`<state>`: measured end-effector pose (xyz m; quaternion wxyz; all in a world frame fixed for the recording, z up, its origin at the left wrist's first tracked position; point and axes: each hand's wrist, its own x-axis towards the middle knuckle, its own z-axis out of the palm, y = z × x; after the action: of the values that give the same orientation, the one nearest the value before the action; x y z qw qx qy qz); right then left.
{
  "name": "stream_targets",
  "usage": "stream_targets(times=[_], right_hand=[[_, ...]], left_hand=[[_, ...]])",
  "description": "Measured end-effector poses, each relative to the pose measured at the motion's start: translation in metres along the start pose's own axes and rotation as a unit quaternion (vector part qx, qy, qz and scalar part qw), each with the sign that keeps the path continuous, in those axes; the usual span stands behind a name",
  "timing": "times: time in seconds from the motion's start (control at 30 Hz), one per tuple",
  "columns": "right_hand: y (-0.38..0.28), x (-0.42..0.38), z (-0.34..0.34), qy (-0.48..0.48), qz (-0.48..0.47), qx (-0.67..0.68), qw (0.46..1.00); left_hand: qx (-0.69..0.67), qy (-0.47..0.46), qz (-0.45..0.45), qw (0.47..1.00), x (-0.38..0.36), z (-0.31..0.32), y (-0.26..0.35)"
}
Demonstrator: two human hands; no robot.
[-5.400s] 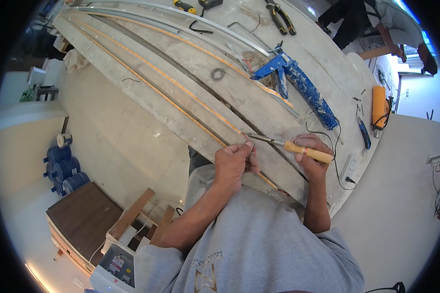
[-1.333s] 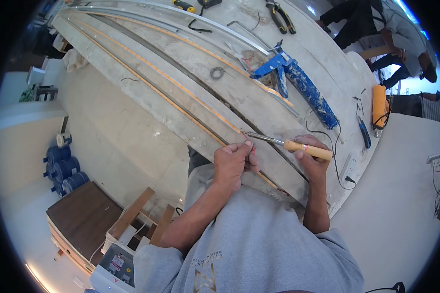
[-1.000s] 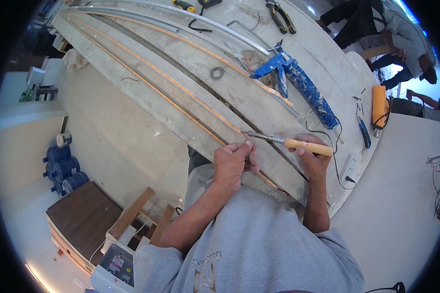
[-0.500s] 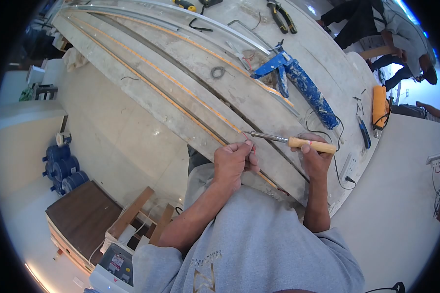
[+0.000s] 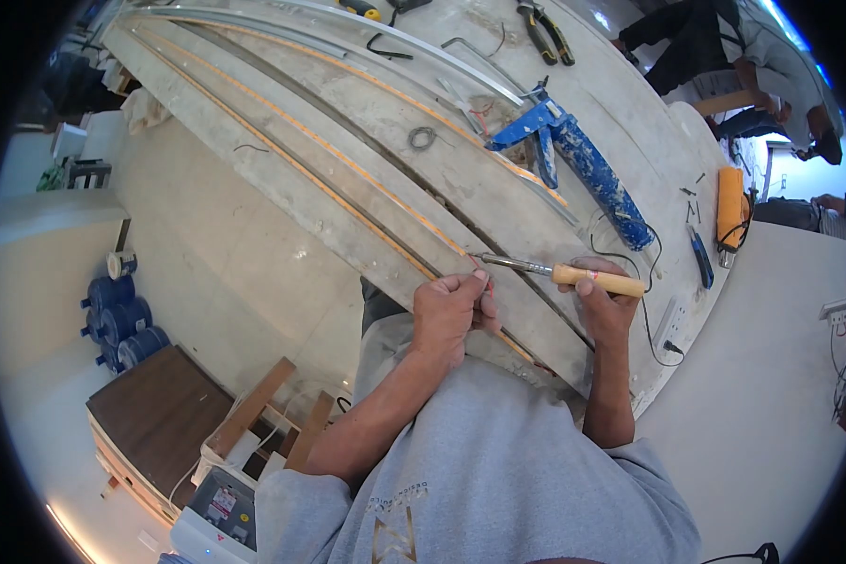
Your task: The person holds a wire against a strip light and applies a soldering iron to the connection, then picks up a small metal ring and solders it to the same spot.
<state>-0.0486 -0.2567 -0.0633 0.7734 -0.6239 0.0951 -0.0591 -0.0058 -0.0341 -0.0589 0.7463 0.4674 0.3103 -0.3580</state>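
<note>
Left hand: the left hand (image 5: 451,305) has its grip closed, thumb against forefinger, pinching a thin red wire (image 5: 476,264) just beside the near end of an orange strip (image 5: 423,222).
Right hand: the right hand (image 5: 603,296) has its grip closed around the wooden handle of a soldering iron (image 5: 517,264).
Soldering iron: held nearly level, pointing left; its tip is at the strip's end by the red wire, though whether they touch is too small to tell.
Orange strip: lies lengthwise along the surface (image 5: 644,141), running from far left to the hands.
Other strips: a near strip (image 5: 348,208) runs along the left side and passes beneath the left hand; a far strip (image 5: 395,91) reaches a blue caulking gun (image 5: 592,169).
Beyond the hands: the caulking gun lies on the surface, with a coil of thin wire (image 5: 421,138) to its left and pliers (image 5: 547,36) farther off.
Right side: a utility knife (image 5: 700,258), screws (image 5: 691,209) and an orange tool (image 5: 730,207) lie near the edge; a power strip (image 5: 669,322) with a black plug in it sits closer, right of the right hand.
Far right: another person (image 5: 794,85) is bent forward, well apart from the hands.
Left floor: blue jugs (image 5: 127,320) stand near a brown-topped cabinet (image 5: 164,414).
</note>
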Motion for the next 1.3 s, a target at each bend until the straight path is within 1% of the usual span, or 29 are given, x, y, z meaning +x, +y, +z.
stream_targets(times=[0.17, 0.23, 0.37, 0.53, 1.3], right_hand=[[-0.0014, -0.0013, 0.0005, 0.016, 0.013, -0.026, 0.999], [-0.0012, -0.0020, 0.0025, 0.045, 0.020, -0.026, 0.998], [-0.0011, -0.0020, 0.0025, 0.048, 0.019, -0.027, 0.998], [-0.0009, -0.0020, 0.0005, 0.030, 0.002, 0.002, 1.000], [-0.0016, -0.0048, -0.0020, 0.050, -0.001, 0.013, 0.999]], left_hand=[[0.001, 0.000, 0.000, 1.000, -0.0002, -0.0002, 0.0003], [0.001, 0.001, 0.001, 1.000, -0.0001, -0.0003, -0.0002], [0.001, 0.001, 0.001, 1.000, -0.0004, 0.0002, 0.0003], [-0.005, 0.002, -0.002, 1.000, -0.0008, 0.0006, 0.0003], [-0.009, 0.000, -0.001, 1.000, -0.0014, -0.0002, 0.0001]])
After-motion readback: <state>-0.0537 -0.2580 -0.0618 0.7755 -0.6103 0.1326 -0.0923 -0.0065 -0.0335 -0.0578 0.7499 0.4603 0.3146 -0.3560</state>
